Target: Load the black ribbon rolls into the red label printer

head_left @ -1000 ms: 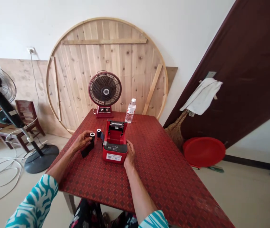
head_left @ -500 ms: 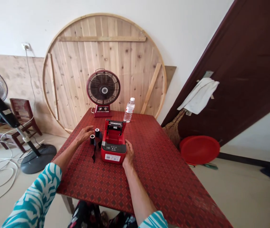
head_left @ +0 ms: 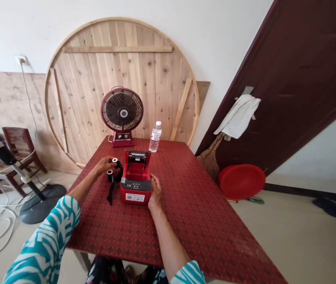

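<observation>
Centrally, a boxy red device (head_left: 136, 186) with its lid raised is borne by the surface (head_left: 185, 221); rigid and moderately light, as judged, it is best held by its side walls, the right one being braced by the extended fingers of the right hand (head_left: 155, 193). By the left hand (head_left: 104, 165) the far roll (head_left: 115, 160) is pinched; light and firm-cored, it is best taken around its end, its dark film likely being slippery and easily creased. Half a second earlier, that roll is ungripped. The near roll (head_left: 110, 176) is left standing just beside.

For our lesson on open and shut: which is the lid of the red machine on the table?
Open: the lid stands raised at the red machine's far end, exposing the compartment.
</observation>
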A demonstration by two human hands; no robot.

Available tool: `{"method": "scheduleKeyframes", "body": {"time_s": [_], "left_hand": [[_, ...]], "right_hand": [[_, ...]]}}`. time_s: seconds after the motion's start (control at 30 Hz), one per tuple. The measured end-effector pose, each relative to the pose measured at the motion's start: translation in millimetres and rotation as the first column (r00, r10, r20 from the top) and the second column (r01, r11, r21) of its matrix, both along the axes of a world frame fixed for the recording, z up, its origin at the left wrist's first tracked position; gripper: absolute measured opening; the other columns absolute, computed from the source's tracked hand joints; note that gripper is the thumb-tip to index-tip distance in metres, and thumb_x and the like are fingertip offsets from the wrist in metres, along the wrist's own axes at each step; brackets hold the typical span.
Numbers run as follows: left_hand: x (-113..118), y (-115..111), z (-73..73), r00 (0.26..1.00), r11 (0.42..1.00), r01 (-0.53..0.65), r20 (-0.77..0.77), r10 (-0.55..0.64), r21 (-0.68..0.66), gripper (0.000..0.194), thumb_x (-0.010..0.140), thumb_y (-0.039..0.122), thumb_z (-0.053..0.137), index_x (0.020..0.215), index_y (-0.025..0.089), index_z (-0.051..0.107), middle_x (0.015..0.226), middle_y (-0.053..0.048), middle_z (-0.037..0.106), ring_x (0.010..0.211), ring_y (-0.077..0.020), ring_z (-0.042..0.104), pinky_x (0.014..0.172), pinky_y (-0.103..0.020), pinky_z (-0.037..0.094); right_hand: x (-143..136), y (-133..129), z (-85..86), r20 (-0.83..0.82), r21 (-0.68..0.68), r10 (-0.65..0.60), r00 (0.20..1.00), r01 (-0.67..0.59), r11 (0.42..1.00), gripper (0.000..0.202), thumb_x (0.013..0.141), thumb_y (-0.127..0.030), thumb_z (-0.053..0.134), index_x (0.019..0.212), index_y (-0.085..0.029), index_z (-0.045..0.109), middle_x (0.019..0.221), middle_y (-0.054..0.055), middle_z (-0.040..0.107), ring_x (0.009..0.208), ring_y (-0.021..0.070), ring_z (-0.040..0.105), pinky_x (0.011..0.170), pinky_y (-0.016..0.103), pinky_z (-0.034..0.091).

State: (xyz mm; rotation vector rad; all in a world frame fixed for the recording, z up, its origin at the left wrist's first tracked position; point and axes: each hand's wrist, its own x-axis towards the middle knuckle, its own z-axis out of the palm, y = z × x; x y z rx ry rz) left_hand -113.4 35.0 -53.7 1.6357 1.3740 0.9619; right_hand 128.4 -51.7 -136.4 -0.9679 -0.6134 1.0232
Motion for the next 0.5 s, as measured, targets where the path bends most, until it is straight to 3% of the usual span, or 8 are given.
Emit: {"method": "scheduleKeyframes", "body": {"time_s": [0.13, 0.23, 0.37, 0.5], "left_hand": [[-15.3, -17.0, 25.7, 0.965, 0.997, 0.027, 0.259, -0.044, 0.067, 0.051, 0.066, 0.048, 0.074, 0.106, 0.017, 0.066, 0.098, -0.006, 0.073, 0.089, -0.0195, 0.067, 0.08, -0.029, 0.051], [-13.4, -35.4, 46.8, 0.95, 0.994, 0.089, 0.293, -0.105, 0.068, 0.063, 0.068, 0.054, 0.074, 0.12, 0.019, 0.063, 0.104, -0.007, 0.073, 0.089, -0.0203, 0.067, 0.08, -0.031, 0.051], [19.8, -55.9, 60.1, 0.931, 0.943, 0.309, 0.161, -0.327, 0.126, 0.067, 0.068, 0.052, 0.076, 0.122, 0.016, 0.062, 0.106, -0.009, 0.072, 0.091, -0.0223, 0.066, 0.082, -0.035, 0.052], [61.7, -59.3, 58.2, 0.92, 0.899, 0.383, -0.172, -0.352, 0.211, 0.037, 0.074, 0.039, 0.073, 0.103, 0.017, 0.069, 0.092, -0.005, 0.072, 0.084, -0.0195, 0.065, 0.078, -0.031, 0.05]], "right_hand": [[0.1, 2.6, -1.5, 0.002, -0.002, -0.004, 1.0, 0.004, 1.0, 0.047, 0.071, -0.053, 0.064, 0.106, -0.022, 0.069, 0.096, 0.003, 0.075, 0.081, 0.0188, 0.066, 0.074, 0.031, 0.05], [-0.4, 4.1, -1.2, 0.021, 0.001, -0.015, 1.0, 0.015, 1.0, 0.048, 0.07, -0.054, 0.063, 0.105, -0.022, 0.07, 0.098, 0.004, 0.075, 0.085, 0.0203, 0.066, 0.076, 0.032, 0.05], [-2.5, 3.3, 1.3, 0.01, 0.019, -0.031, 0.999, 0.031, 0.999, 0.048, 0.07, -0.054, 0.063, 0.105, -0.022, 0.07, 0.101, 0.005, 0.075, 0.089, 0.0213, 0.066, 0.08, 0.034, 0.049], [-3.7, 2.2, 1.9, 0.027, 0.049, -0.037, 0.999, 0.035, 0.998, 0.045, 0.072, -0.053, 0.062, 0.104, -0.022, 0.07, 0.105, 0.005, 0.074, 0.097, 0.0217, 0.066, 0.085, 0.034, 0.049]]}}
